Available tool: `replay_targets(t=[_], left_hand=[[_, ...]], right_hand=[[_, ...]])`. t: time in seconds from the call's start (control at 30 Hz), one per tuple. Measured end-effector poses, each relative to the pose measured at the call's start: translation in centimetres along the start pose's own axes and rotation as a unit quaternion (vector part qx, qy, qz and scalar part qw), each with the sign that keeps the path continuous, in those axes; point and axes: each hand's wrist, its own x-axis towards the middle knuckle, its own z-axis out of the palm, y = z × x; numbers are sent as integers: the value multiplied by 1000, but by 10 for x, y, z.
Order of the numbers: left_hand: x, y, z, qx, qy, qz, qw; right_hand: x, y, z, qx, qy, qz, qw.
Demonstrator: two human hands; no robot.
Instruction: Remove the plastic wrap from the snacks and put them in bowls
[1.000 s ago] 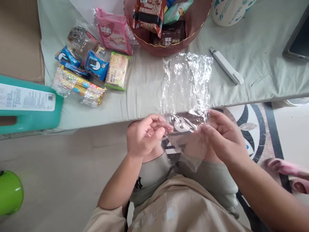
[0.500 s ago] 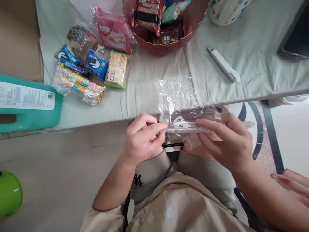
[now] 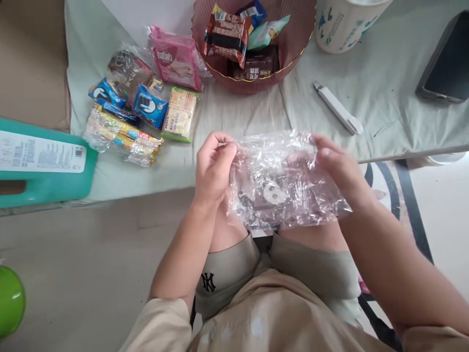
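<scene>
A crinkled clear plastic bag [image 3: 286,188] hangs between my two hands above my knees, just in front of the table edge. A dark packet with a white round mark shows inside it. My left hand [image 3: 213,166] pinches the bag's upper left corner with closed fingers. At the upper right edge my right hand [image 3: 339,168] grips the bag, fingers curled over the plastic.
On the pale green cloth [image 3: 384,88] lie several snack packets [image 3: 146,105], a dark red basket [image 3: 293,29] of snacks, a white slim tool [image 3: 337,108], a white cup [image 3: 348,22] and a dark tablet [image 3: 445,73]. A teal jug [image 3: 40,168] lies at the left.
Both hands rose toward the table edge and turned the bag. It hung upward from my fingers before; now it drapes downward below them over my knees.
</scene>
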Motion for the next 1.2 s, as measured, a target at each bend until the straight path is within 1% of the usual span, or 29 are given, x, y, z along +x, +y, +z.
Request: replay_targets(t=[0.03, 0.1, 0.17, 0.2, 0.27, 0.33, 0.37, 0.4, 0.43, 0.5, 0.53, 0.57, 0.6, 0.63, 0.7, 0.77, 0.83, 0.9, 1.0, 1.07, 1.1, 1.2], left_hand=[[1, -6, -1, 8, -2, -12, 1000], [0, -17, -4, 7, -6, -25, 1000], [-3, -24, -10, -13, -7, -34, 999], [-5, -27, -13, -24, -18, -40, 999], [-9, -30, -18, -39, -76, -55, 995], [-12, -32, -22, -41, -144, -68, 986], [-13, -33, -23, -37, -165, -75, 983], [-14, -34, -24, -31, -170, -79, 982], [-15, -35, -25, -28, -163, -81, 983], [-16, -39, -27, -51, -137, -79, 986], [-17, -41, -27, -80, -133, -81, 985], [-17, -44, -27, -117, -140, -89, 979], [-18, -46, -26, -152, -158, -104, 970], [-20, -48, -25, -176, -184, -125, 959], [-24, -51, -22, -181, -228, -161, 943], [-28, -52, -19, -154, -235, -175, 944], [-30, -52, -17, -129, -222, -170, 951], [-30, -52, -18, -99, -211, -156, 960], [-28, -54, -22, -84, -203, -128, 967], [-26, -55, -25, -118, -234, -115, 958], [-25, -56, -27, -137, -256, -109, 951], [-22, -56, -32, -176, -306, -78, 932]], right_hand=[[0, 5, 1, 52, -32, 49, 997], [-3, 10, 3, 143, -96, 135, 976], [-8, 10, 4, 156, -140, 158, 965], [-11, 9, 5, 159, -144, 159, 964], [-14, 8, 7, 177, -114, 154, 966], [-16, 9, 8, 200, -66, 147, 966], [-18, 10, 8, 209, -45, 142, 966], [-19, 11, 8, 214, -36, 136, 967], [-20, 13, 7, 215, -42, 132, 967], [-23, 16, 7, 203, -96, 130, 966], [-24, 18, 7, 193, -128, 129, 964], [-26, 20, 7, 181, -149, 126, 964], [-27, 22, 8, 174, -155, 124, 965], [-28, 23, 8, 170, -148, 121, 967], [-29, 25, 10, 167, -117, 118, 972], [-28, 25, 11, 155, -105, 123, 975], [-27, 24, 12, 125, -113, 116, 979], [-25, 23, 14, 101, -116, 94, 984], [-25, 27, 14, 109, -78, 47, 990], [-26, 32, 11, 133, -62, 22, 989], [-26, 34, 8, 148, -69, 10, 987], [-27, 41, -7, 174, -128, -54, 975]])
